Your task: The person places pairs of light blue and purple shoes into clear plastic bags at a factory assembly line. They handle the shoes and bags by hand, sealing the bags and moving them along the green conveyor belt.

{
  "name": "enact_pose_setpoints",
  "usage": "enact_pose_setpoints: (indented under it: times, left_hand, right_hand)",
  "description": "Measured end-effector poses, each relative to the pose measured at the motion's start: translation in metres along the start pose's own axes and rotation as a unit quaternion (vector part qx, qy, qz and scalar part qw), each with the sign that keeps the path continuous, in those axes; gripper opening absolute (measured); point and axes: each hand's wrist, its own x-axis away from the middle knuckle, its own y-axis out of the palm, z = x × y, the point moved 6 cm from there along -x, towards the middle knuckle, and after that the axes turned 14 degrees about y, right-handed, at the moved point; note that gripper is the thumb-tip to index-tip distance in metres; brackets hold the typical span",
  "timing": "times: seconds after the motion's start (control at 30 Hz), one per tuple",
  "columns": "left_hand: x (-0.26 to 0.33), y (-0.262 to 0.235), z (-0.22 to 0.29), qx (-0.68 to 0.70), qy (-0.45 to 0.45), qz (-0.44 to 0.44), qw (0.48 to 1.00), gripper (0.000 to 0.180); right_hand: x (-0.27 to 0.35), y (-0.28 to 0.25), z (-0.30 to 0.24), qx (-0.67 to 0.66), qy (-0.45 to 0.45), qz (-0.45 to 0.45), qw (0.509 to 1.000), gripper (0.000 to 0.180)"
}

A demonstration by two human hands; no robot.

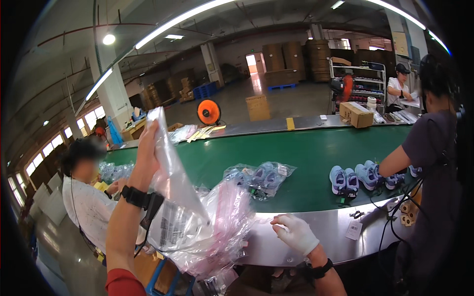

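Setting: Warehouse hall with a long green conveyor belt running left to right before us, its steel edge nearest.
Left hand: our left hand is raised high at the near left, fingers pinched on the top edge of a clear plastic bag that hangs down from it.
Right hand: our right hand, in a white glove, rests on the steel edge at the near centre, fingers curled and holding nothing that we can see.
Bag pile: more clear bags with a pink tint bulge just below the raised bag, touching it.
Doing it well: we judge that the top edge needs a firm pinch and the bag should be lifted clear of the pile, so only one sheet comes away.
On the belt: bagged blue shoes lie at the centre; loose blue shoes lie to the right.
Around us: a person in white works at the left, and a person in a dark shirt reaches onto the belt at the right.
Far side: an orange fan and a cardboard box.
In the way: the pile crowds the space between our hands.
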Motion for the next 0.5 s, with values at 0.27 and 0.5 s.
enact_pose_setpoints:
  times: [0.27,0.5]
  left_hand:
    - [0.148,0.241,0.001,-0.174,0.143,-0.479,0.848,0.027]
    - [0.258,0.303,-0.083,-0.011,-0.049,-0.526,0.849,0.026]
  right_hand:
    - [0.005,-0.057,-0.007,-0.416,0.082,0.019,0.905,0.032]
    - [0.030,-0.088,0.030,-0.372,0.089,0.077,0.921,0.019]
